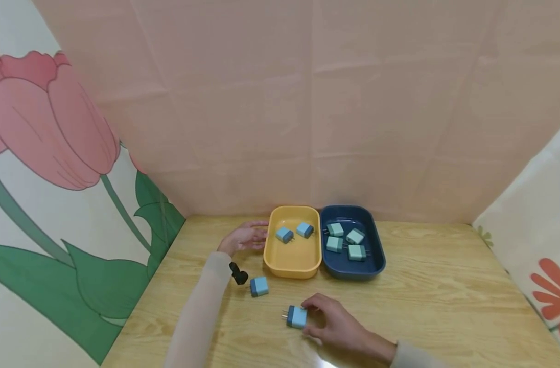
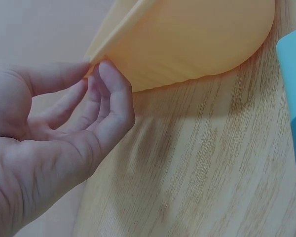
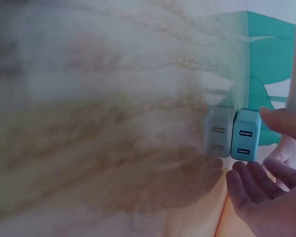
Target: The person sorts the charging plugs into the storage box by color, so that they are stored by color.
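Note:
My left hand (image 1: 245, 239) is at the left side of the yellow tray (image 1: 293, 266), pinching its rim between thumb and fingers, as the left wrist view shows. On the table, a light-blue and dark-blue USB charger (image 1: 297, 317) lies with its prongs to the left. My right hand (image 1: 332, 323) has thumb and fingers at opposite edges of this charger; its two USB ports show in the right wrist view. Another blue charger (image 1: 259, 286) lies just in front of the yellow tray. Two blue chargers, one of them nearer the left side (image 1: 284, 234), rest inside that tray.
A dark-blue tray (image 1: 378, 261) stands against the yellow one's right side, holding several pale-green chargers (image 1: 356, 252). The wooden table (image 1: 445, 286) meets a pink cloth backdrop (image 1: 243, 112) behind the trays. Flower-printed sheets hang at both sides.

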### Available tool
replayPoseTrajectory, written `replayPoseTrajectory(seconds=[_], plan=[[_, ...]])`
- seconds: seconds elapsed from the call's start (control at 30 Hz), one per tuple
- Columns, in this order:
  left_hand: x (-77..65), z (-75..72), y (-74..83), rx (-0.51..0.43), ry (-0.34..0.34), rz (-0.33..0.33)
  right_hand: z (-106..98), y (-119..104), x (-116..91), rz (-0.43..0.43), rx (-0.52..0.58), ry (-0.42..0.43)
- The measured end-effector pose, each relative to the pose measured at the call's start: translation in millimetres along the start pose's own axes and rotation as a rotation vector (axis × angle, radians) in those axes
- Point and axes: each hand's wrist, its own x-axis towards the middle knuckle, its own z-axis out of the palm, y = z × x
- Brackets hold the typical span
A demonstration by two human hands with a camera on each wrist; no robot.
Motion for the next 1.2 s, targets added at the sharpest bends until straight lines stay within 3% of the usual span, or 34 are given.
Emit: replayPoseTrajectory(seconds=[0.13, 0.33, 1.2], plan=[[1.4, 0.3, -2.0, -0.002, 0.002, -0.002, 0.3, -1.9, -0.5, 0.069, -0.026, -0.024], [3.2, 0.2, -2.8, -0.019, 0.006, -0.002, 0.4, -2.4, 1.0, 0.105, -0.002, -0.043], [-1.0, -0.2, -2.6, -0.030, 0.005, 0.008, 1.1, -7.1, 4.2, 0.105, 0.000, -0.033]])
